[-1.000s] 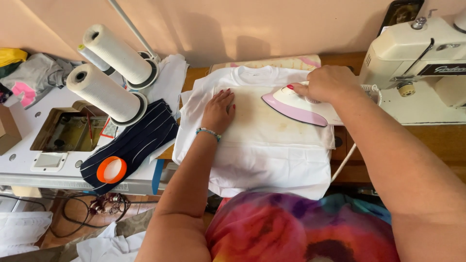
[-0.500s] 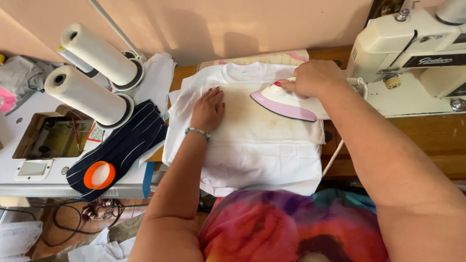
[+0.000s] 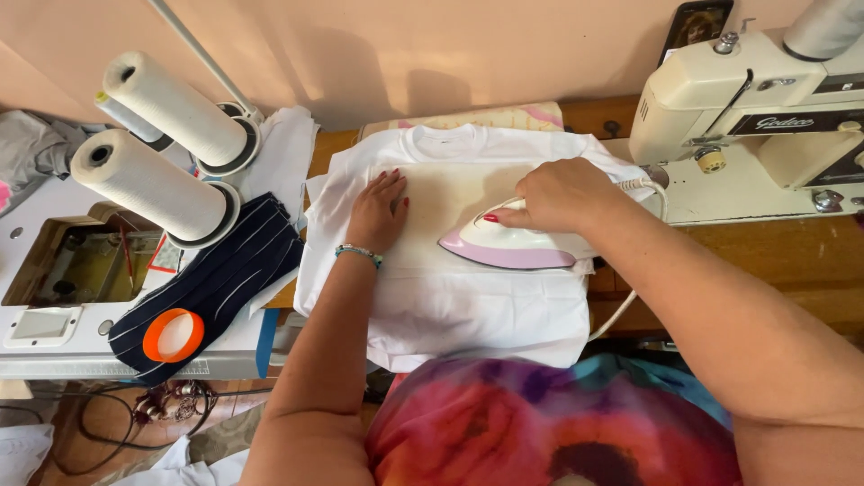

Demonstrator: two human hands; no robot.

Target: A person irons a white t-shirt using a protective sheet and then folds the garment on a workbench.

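A: Right hand [image 3: 556, 193]?
B: Grip closed around the iron [image 3: 508, 247], resting on the white shirt [image 3: 468, 297] on the desk [image 3: 765, 261].
A: Left hand [image 3: 376, 211]?
B: Spread flat, pressed on the shirt beside the iron.

We see a white T-shirt [image 3: 468, 297] spread flat on the wooden table, neckline away from us, hem hanging over the near edge, a white and lilac clothes iron [image 3: 508, 247] resting sole-down on its middle right, pointed tip facing left, white cord trailing right.
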